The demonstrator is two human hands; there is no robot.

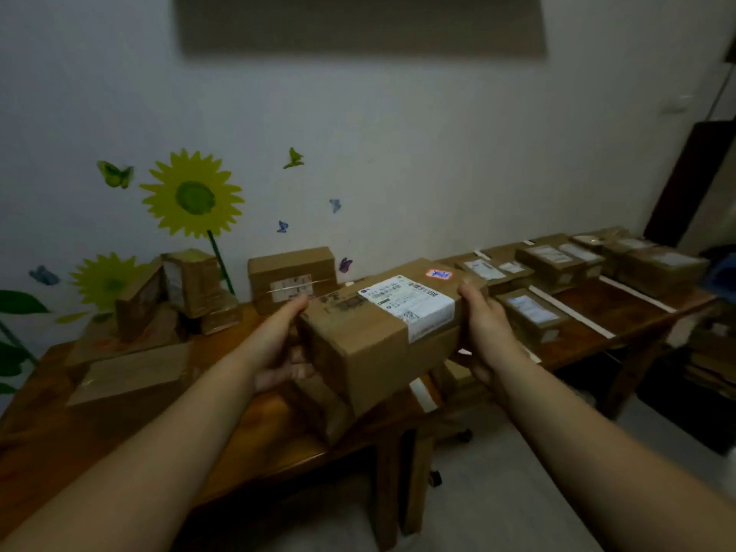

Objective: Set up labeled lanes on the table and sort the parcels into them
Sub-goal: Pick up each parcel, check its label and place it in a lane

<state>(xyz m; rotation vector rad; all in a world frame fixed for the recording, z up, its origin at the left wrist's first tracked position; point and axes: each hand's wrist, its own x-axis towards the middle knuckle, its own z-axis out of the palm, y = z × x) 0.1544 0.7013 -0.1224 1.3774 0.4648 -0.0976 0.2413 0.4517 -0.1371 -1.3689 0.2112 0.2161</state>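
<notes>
I hold a brown cardboard parcel (370,332) with a white shipping label and a red sticker in the air above the wooden table (255,432). My left hand (278,352) grips its left end, thumb on top and fingers curled underneath. My right hand (484,324) grips its right end the same way. Unsorted parcels (292,278) stand at the table's back left by the wall. On the right table, white tape strips (573,312) mark lanes, and several sorted parcels (549,264) lie between them.
A flat cardboard piece (131,372) lies on the left of the table. A pile of small boxes (191,284) leans against the sunflower wall. A dark doorway (693,181) stands at the far right. Table legs (402,488) and grey floor lie below.
</notes>
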